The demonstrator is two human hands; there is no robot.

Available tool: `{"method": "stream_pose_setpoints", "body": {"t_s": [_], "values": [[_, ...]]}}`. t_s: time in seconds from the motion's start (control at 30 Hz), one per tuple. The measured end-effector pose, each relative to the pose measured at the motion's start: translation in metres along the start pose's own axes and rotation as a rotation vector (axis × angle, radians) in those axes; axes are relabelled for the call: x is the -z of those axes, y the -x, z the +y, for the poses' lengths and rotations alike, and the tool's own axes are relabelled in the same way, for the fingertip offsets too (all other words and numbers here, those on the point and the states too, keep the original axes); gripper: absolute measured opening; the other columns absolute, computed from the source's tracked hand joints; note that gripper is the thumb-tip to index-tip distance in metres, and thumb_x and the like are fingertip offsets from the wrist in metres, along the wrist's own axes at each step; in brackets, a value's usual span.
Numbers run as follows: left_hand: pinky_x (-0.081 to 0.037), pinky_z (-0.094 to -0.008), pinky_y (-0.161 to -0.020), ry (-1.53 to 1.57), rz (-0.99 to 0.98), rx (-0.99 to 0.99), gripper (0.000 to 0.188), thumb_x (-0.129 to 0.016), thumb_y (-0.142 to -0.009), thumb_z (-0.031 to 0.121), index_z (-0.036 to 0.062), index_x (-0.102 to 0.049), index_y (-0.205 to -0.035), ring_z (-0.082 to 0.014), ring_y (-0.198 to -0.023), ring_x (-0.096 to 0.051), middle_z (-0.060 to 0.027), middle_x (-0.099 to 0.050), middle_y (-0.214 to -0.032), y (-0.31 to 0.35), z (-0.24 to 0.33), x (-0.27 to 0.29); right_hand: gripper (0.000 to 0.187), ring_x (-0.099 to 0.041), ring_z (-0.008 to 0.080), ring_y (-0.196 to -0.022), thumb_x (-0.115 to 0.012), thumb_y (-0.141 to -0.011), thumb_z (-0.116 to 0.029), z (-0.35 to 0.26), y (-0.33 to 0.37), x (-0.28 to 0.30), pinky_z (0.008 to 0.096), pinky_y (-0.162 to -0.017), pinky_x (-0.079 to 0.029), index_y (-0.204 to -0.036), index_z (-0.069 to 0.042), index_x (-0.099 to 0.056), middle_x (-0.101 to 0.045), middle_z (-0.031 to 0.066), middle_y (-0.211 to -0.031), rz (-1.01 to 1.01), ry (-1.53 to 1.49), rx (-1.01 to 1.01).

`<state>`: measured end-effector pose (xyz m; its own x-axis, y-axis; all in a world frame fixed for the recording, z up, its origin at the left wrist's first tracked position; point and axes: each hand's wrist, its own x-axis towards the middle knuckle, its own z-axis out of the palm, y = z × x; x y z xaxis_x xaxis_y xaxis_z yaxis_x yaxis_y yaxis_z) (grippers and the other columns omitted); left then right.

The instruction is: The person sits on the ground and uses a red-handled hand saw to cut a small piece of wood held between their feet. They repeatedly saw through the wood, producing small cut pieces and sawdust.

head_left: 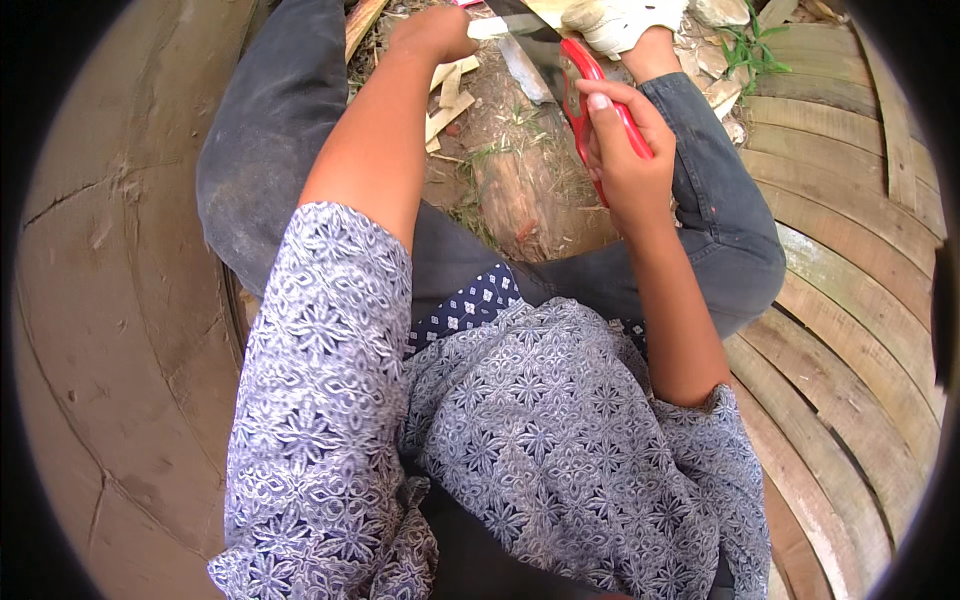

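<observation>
My right hand [630, 150] is closed round the red handle of a hand saw [583, 62]. Its grey blade points up and away toward the top edge, and its far end is out of the picture. At the top, my left hand [434, 36] is closed, with a pale strip of wood [503, 25] coming out of its right side toward the blade. The grip itself is partly hidden behind the back of the hand. Whether the saw teeth touch the wood I cannot tell.
My bent legs in dark trousers frame the ground, with a light shoe [620, 22] at the top right. Wood offcuts [450, 105] lie on the dirt between them. Wooden slats [830, 270] run along the right; a cracked brown surface [120, 300] is at left.
</observation>
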<state>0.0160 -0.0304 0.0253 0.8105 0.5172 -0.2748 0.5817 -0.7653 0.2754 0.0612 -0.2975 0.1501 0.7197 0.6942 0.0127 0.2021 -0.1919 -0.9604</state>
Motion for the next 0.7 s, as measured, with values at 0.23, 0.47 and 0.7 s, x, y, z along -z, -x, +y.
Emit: {"method": "stream_pose_setpoints", "body": {"t_s": [0.23, 0.47, 0.7], "values": [[-0.055, -0.0459, -0.088, 0.099, 0.037, -0.013, 0.037, -0.067, -0.082, 0.034, 0.0103, -0.073, -0.109, -0.0334, -0.101, -0.069, -0.0167, -0.072, -0.106, -0.003, 0.004, -0.017, 0.02, -0.049, 0.0033, -0.06, -0.061, -0.099, -0.017, 0.079, 0.043, 0.025, 0.0212, -0.053, -0.04, -0.114, -0.006, -0.069, -0.062, -0.0007, -0.082, -0.012, -0.332, -0.091], [-0.054, -0.0462, -0.086, 0.115, -0.006, 0.02, 0.036, -0.068, -0.081, 0.034, 0.0099, -0.073, -0.107, -0.0326, -0.097, -0.07, -0.0158, -0.073, -0.102, 0.0, 0.003, -0.013, 0.021, -0.053, 0.0034, -0.066, -0.06, -0.1, -0.016, 0.006, 0.044, 0.016, 0.0204, -0.056, -0.042, -0.115, -0.006, -0.069, -0.064, 0.0001, -0.087, -0.063, -0.058, -0.098], [-0.055, -0.0467, -0.088, 0.081, -0.003, 0.05, 0.038, -0.068, -0.082, 0.035, 0.011, -0.072, -0.111, -0.0331, -0.102, -0.069, -0.0157, -0.072, -0.109, 0.011, 0.008, -0.006, 0.021, -0.055, 0.0055, -0.069, -0.061, -0.1, -0.018, -0.044, 0.118, 0.067, 0.0216, -0.061, -0.044, -0.113, -0.005, -0.071, -0.065, 0.0006, -0.083, -0.031, -0.076, -0.295]]}}
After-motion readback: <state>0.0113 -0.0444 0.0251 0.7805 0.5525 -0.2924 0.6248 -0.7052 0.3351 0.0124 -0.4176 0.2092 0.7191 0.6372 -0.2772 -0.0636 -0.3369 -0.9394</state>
